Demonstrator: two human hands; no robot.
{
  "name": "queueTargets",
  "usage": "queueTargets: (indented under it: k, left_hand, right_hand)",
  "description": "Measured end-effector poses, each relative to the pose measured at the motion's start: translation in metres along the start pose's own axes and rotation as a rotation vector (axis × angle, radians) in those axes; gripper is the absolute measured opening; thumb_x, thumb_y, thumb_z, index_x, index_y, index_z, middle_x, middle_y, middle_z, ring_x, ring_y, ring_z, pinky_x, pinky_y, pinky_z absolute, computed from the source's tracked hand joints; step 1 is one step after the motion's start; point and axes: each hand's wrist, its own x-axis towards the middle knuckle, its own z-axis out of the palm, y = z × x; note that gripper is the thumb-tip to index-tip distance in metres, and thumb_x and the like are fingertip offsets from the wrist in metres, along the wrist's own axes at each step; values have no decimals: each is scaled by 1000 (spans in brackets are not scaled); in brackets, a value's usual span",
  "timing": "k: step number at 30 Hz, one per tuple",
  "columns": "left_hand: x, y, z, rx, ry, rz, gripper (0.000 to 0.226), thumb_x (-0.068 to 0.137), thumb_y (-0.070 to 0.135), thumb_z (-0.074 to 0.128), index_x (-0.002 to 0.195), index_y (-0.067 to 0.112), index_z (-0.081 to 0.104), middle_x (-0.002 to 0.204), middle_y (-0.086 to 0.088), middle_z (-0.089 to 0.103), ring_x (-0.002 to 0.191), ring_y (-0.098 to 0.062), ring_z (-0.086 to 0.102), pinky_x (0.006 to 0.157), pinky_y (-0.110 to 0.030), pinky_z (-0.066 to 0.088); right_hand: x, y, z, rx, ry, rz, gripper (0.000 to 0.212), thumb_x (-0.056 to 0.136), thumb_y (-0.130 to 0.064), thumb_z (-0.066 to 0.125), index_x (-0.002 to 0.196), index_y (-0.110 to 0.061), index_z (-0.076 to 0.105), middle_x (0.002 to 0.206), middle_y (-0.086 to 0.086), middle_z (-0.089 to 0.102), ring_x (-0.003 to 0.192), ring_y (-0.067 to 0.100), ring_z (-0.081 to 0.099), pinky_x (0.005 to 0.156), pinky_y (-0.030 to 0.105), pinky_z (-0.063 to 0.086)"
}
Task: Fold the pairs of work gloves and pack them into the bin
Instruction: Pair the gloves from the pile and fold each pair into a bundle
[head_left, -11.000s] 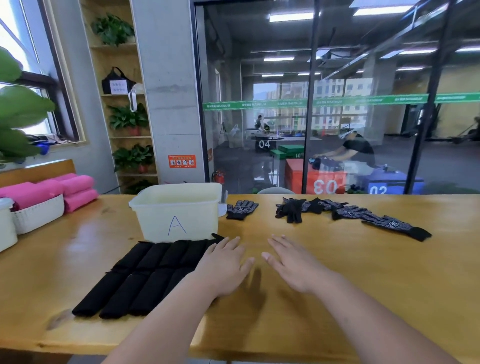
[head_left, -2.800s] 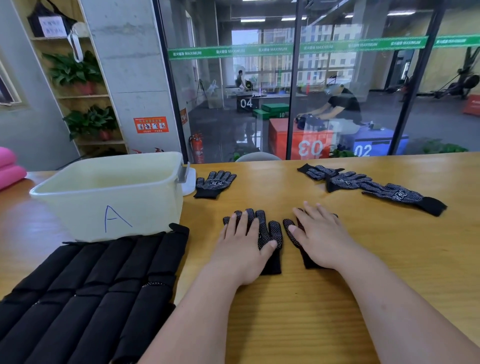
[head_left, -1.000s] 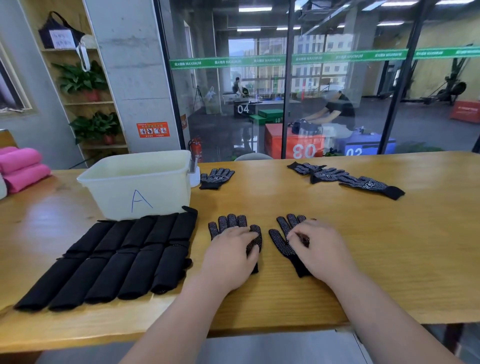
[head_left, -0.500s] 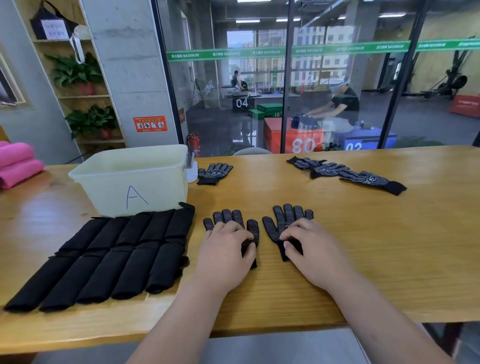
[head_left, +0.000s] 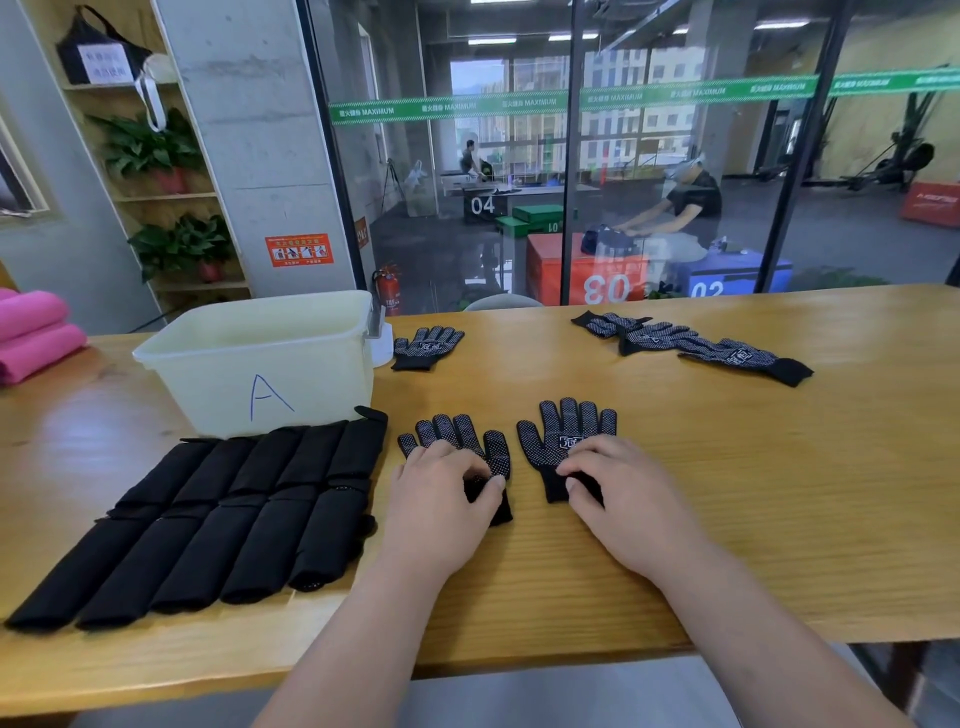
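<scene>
Two black work gloves with white grip dots lie flat side by side, fingers pointing away from me. My left hand (head_left: 436, 499) sits on the left glove (head_left: 457, 431), fingers curled and thumb pinching its cuff. My right hand (head_left: 623, 493) covers the lower part of the right glove (head_left: 566, 426) and pinches that cuff between thumb and fingertips. The pale plastic bin (head_left: 311, 384) marked "A" stands at the back left; its inside is hidden from this view. One more glove (head_left: 426, 345) lies just right of the bin. Several others (head_left: 691, 343) lie in a row at the back right.
A black quilted pad (head_left: 223, 514) lies left of my hands, in front of the bin. Pink rolls (head_left: 31, 332) sit at the far left edge. The wooden table (head_left: 779, 493) ends near my forearms. A glass wall runs behind the table.
Both hands have slid back toward the cuffs, uncovering more of the glove fingers. The right glove has turned from tilted to straight, parallel with the left one.
</scene>
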Motion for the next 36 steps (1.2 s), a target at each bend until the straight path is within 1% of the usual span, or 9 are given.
queueTargets:
  k: [4, 8, 13, 19, 23, 26, 30, 33, 36]
  left_hand:
    - [2, -1, -3, -118, 100, -24, 14, 101, 42, 62, 109, 37, 73, 106, 20, 61, 103, -8, 53, 95, -35, 46]
    - [5, -5, -3, -194, 146, -76, 13, 101, 35, 63, 110, 36, 73, 102, 20, 61, 101, -7, 55, 95, -36, 51]
    - [6, -8, -4, -258, 162, -100, 15, 101, 30, 63, 111, 34, 73, 103, 20, 63, 103, -5, 55, 95, -36, 52]
    - [6, -9, -2, -262, 163, -94, 16, 101, 30, 63, 111, 33, 74, 105, 20, 64, 106, -6, 55, 96, -36, 53]
    - [6, -9, -1, -244, 160, -88, 16, 101, 30, 62, 111, 33, 74, 107, 19, 63, 108, -7, 54, 97, -36, 52]
    - [5, -8, -1, -200, 179, -63, 17, 100, 31, 62, 112, 34, 74, 110, 19, 62, 110, -8, 52, 97, -32, 49]
    - [2, -6, -1, -123, 171, 1, 20, 99, 31, 62, 115, 34, 73, 112, 18, 60, 110, -9, 49, 94, -31, 49]
    - [1, -2, 3, -48, 170, 65, 20, 98, 32, 61, 115, 34, 72, 110, 16, 59, 109, -10, 48, 91, -28, 44]
    - [1, 1, 11, -15, 157, 155, 22, 97, 33, 62, 117, 32, 71, 111, 13, 57, 110, -14, 50, 93, -34, 45]
  right_hand:
    - [3, -14, 0, -57, 26, 5, 30, 98, -58, 54, 112, -42, 75, 110, -22, 59, 111, 8, 48, 97, 37, 45]
    - [8, -38, 4, -89, -85, 63, 51, 87, -84, 46, 107, -45, 73, 102, -21, 54, 108, 9, 44, 97, 37, 41]
    - [12, -61, 11, -80, -155, 138, 61, 76, -93, 49, 107, -45, 69, 105, -16, 51, 113, 14, 43, 98, 40, 39]
    - [22, -75, 9, -30, -261, 195, 33, 85, -74, 64, 97, -44, 73, 115, -9, 61, 119, 22, 48, 101, 45, 37]
    - [28, -73, 8, 46, -272, 182, 20, 87, -58, 71, 76, -42, 68, 95, -18, 67, 108, 19, 57, 95, 42, 44]
    - [35, -63, -3, 176, -191, 215, 12, 90, -43, 74, 84, -38, 65, 89, -18, 67, 93, 8, 63, 84, 34, 52]
    - [42, -29, -24, 401, 8, 300, 13, 96, -26, 73, 95, -35, 64, 97, -17, 72, 94, 2, 67, 79, 29, 51]
    - [36, -2, -27, 472, 189, 418, 15, 97, -21, 71, 101, -34, 65, 100, -9, 74, 92, 9, 69, 82, 35, 55]
    - [24, 17, -14, 452, 135, 491, 23, 98, -23, 72, 115, -35, 63, 105, -1, 74, 94, 20, 70, 88, 42, 57]
